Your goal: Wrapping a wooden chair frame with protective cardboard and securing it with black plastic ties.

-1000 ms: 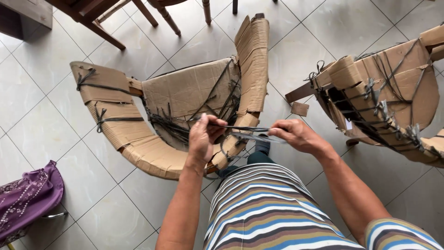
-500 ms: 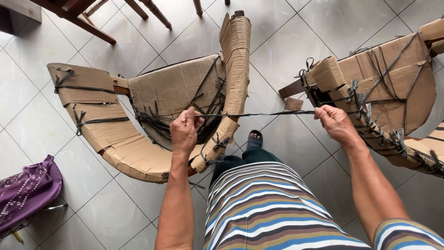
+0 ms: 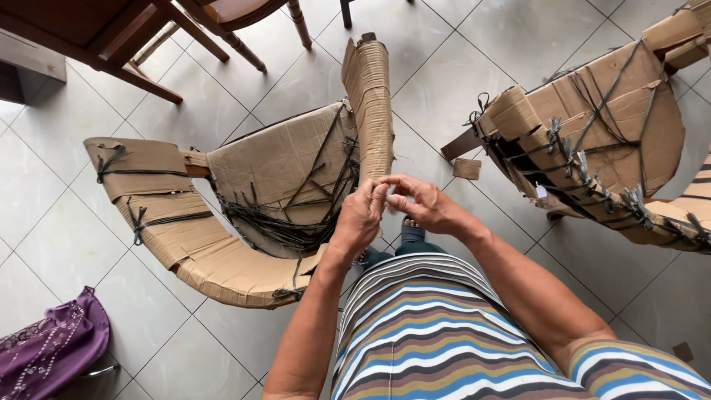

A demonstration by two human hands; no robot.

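So the chair (image 3: 281,200) in the middle of the frame is wrapped in rough brown corrugated cardboard, curved arms and all, tied with thin dark plastic strapping (image 3: 296,222) that's frayed into a tangle low on the seat. My left hand (image 3: 361,218) and right hand (image 3: 422,204) are pinched together, fingertips touching, just right of that tangle and in front of the upright cardboard arm; whatever I'm holding is too thin to see. Half a second ago my hands were spread apart with the strap stretched taut between them. A second wrapped chair (image 3: 592,141) sits upper right, a purple cloth bag (image 3: 52,348) lower left
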